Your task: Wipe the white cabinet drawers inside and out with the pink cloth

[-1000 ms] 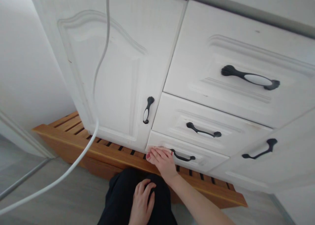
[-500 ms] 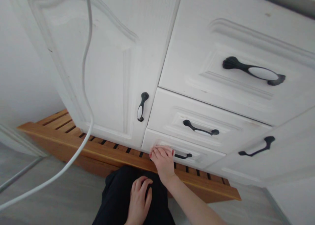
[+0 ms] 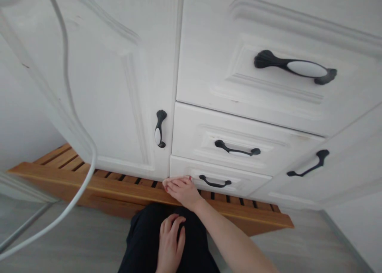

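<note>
My right hand (image 3: pixel 182 192) presses a pale pink cloth (image 3: pixel 170 181) against the lower left corner of the bottom drawer (image 3: pixel 186 168), just above the slatted wood. Its fingers lie over the cloth, so most of it is hidden. To the right of this hand is the drawer's dark curved handle (image 3: pixel 215 184). My left hand (image 3: pixel 172 237) rests on my dark-clothed leg, fingers loosely bent and a little apart, with nothing in it.
A white cabinet door (image 3: pixel 104 98) with a dark handle (image 3: pixel 160 129) stands left of the drawers. Below runs a wooden slatted bench (image 3: pixel 119 191) with a raised front edge. A white cable (image 3: pixel 67 66) hangs across the left side. Walls flank both sides.
My right hand has slid left with the cloth, away from the bottom handle to the drawer's corner. My left hand stays on the leg. The view has shifted slightly.
</note>
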Motion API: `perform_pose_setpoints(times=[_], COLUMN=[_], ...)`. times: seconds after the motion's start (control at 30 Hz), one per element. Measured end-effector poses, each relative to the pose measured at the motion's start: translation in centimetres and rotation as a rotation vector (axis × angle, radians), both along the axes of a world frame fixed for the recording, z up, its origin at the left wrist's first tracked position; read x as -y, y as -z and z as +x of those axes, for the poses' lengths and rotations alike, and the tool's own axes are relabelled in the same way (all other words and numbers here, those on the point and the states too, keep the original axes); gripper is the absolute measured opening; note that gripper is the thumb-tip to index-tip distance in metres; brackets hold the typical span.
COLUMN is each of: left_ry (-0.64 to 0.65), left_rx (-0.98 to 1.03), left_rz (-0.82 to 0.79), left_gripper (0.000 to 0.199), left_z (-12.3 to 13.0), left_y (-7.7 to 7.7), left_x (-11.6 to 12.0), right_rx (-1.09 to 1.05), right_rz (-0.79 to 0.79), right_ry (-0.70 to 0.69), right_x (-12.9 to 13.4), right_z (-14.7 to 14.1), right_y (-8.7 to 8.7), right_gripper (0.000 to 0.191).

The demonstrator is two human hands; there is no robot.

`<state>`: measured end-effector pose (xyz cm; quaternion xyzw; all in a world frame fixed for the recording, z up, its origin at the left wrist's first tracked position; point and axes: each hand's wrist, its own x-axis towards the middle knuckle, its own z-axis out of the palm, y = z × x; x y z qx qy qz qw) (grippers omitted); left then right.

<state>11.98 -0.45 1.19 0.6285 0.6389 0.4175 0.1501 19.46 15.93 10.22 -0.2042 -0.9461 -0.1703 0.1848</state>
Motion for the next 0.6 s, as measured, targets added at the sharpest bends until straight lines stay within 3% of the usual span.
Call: perform_pose_setpoints(times=[0.07,0.2,0.27,0.33,0.5,0.6], left_ry=[0.001,0.006,0.008,0.007,0.019,0.028], left_rx=[0.003,0.006,0.005,0.0,-0.038,-0.066], left_rz=[-0.003,-0.003,0.002,0.01,0.006,0.017], left_gripper=[0.023,0.024,0.023,0.023,0.024,0.025], left_z=[0.0,0.2,0.4,0.4,0.1,-0.1], left_y=[0.1,0.2,0.3,0.3,0.4,0.5], left_x=[0.0,-0.1,-0.2,-0.2,0.1,0.1], right_rx=[0.014,-0.072,-0.102,-0.059,0.073,0.091], right_rz=[-0.012,0.002,0.03,0.039,-0.01,-0.034], right_ry=[-0.009,0.05,0.043,-0.01,-0.088,-0.09], right_x=[0.0,-0.4,-0.8,-1.0,-1.1,-1.1], right_z=[0.2,0.2,0.3,0.7,0.9,1.3], right_y=[-0.6,-3.8,-4.4,-3.6,0.4,0.9], right_gripper=[0.018,0.023,0.025,0.022,0.021,0.023])
